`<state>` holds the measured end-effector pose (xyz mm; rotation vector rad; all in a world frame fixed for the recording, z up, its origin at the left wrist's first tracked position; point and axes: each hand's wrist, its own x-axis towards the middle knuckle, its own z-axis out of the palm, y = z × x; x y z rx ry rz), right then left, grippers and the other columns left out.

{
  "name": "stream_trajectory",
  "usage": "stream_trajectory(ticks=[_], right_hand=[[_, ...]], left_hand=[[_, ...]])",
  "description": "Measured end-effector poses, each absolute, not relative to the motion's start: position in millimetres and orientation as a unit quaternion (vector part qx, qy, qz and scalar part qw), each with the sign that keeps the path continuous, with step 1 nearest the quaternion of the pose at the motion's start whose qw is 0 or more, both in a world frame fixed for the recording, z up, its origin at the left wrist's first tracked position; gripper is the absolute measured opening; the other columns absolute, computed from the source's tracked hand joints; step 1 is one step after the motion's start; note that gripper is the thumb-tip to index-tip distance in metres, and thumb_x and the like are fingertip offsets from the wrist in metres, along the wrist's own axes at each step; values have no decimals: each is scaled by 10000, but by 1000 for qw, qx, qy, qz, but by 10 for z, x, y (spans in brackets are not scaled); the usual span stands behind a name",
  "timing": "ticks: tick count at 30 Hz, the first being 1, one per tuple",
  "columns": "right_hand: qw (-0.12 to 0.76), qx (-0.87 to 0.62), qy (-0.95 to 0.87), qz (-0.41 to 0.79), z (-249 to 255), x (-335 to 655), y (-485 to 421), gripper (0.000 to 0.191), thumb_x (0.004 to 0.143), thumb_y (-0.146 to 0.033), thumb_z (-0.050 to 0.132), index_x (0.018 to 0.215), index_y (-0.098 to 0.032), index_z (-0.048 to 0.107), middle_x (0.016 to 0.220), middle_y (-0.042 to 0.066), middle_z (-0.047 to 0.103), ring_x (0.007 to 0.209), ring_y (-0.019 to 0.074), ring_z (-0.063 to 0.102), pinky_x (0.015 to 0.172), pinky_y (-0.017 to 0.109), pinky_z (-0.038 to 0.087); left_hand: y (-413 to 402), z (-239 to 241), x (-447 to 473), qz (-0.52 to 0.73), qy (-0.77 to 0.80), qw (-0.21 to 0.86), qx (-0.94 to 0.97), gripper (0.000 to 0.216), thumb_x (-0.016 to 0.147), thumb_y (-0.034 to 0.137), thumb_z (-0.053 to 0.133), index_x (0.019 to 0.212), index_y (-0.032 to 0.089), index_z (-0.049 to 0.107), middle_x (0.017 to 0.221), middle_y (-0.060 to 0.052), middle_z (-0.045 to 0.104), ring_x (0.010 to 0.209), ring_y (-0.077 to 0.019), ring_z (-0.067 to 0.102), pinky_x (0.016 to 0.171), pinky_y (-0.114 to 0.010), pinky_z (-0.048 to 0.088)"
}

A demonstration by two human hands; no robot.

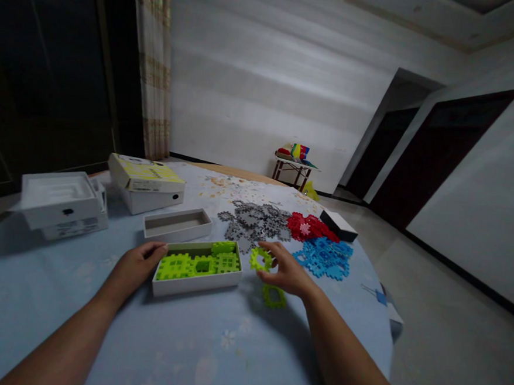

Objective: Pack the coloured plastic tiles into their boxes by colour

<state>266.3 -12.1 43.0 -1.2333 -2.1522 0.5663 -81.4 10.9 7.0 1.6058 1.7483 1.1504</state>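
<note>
With right hand [289, 272] clamped on green piece [253, 260], brace box [200, 286] with left hand [134, 267] at corner, unclear whether gripping.

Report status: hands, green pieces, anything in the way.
Left hand at white box, left end. Right hand holding green piece. Green pieces inside box; loose one near right hand. Box rim between held piece and those inside.

The left forearm [64, 337] and right forearm [345, 345] run off the bottom edge; the surface [175, 351] is cut off at left and bottom. Green pieces [175, 266] hide the floor of their white box [197, 285]. Print on the yellow lid [148, 175] is too small to read; items [299, 151] on the distant stand [277, 170] blur, perhaps packets.
</note>
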Motion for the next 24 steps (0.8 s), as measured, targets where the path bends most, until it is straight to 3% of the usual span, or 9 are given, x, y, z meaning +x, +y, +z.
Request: stream_trajectory(ticks=[10,18,21,24], right_hand=[[227,-441,-843,210,524,2241,-115,600,673,-309,670,1234,-234,472,1103,68,486,905,167,513,845,304,421],[208,-460,-825,253,586,2211,-75,618,670,-517,635,1201,-223,521,1157,81,542,970,212,535,785,301,447],[217,-466,-817,261,559,2200,-15,410,796,-410,513,1138,-189,568,1012,65,622,834,168,571,724,275,445],[226,-474,-803,281,510,2198,65,318,801,-264,477,1071,-146,597,758,24,625,617,107,522,586,225,411]], left_hand=[[97,67,-806,431,628,267,590,473,658,545,511,888,157,652,840,-60,713,794,-232,646,716,-292,489],[130,9,-830,432,625,267,593,498,661,565,506,913,159,649,848,-53,713,815,-234,644,721,-293,487],[125,16,-827,435,626,264,591,476,663,541,512,906,157,655,867,-56,713,823,-226,643,731,-278,480],[105,40,-817,439,628,263,587,463,660,527,514,895,157,664,852,-51,715,785,-217,648,707,-264,480]])
